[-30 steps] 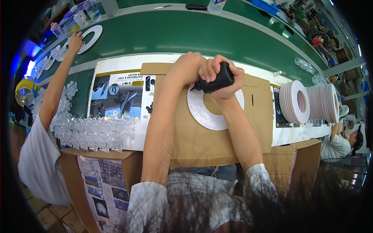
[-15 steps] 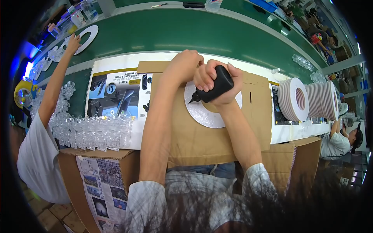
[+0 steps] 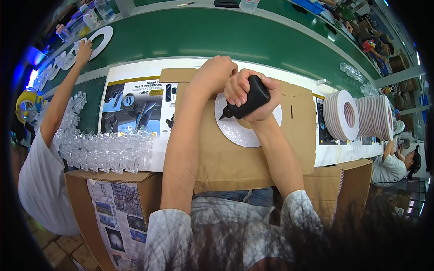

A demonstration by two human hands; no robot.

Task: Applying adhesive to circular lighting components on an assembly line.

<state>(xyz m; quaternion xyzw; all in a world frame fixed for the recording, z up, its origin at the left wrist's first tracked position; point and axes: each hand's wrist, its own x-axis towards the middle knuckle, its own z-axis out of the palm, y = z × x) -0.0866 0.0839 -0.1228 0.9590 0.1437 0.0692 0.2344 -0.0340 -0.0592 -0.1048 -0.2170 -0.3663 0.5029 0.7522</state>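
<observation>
A black squeeze bottle point(image 3: 253, 98) with a narrow pointed nozzle is wrapped in the fingers of my right hand point(image 3: 260, 110). It is tilted, and its tip points down at the left part of a flat white ring point(image 3: 242, 134), at or just above the surface. Under the ring lies a brown cardboard sheet point(image 3: 217, 162). Beyond the ring's far left edge, my left hand point(image 3: 216, 74) is bent with curled fingers, close beside my right hand. Its fingertips are hidden, so whatever they hold or press does not show.
Stacked white rings point(image 3: 346, 115) stand at the right. Many clear plastic pieces point(image 3: 106, 151) are piled at the left. Cardboard boxes point(image 3: 149, 194) stand below the table edge. At left, a co-worker's hand point(image 3: 84, 52) reaches to white rings point(image 3: 103, 40) on the green surface point(image 3: 181, 40).
My hands and the bottle keep almost the same place, the nozzle still at the ring's left part. The co-worker's hand at the left has shifted slightly beside the rings there.
</observation>
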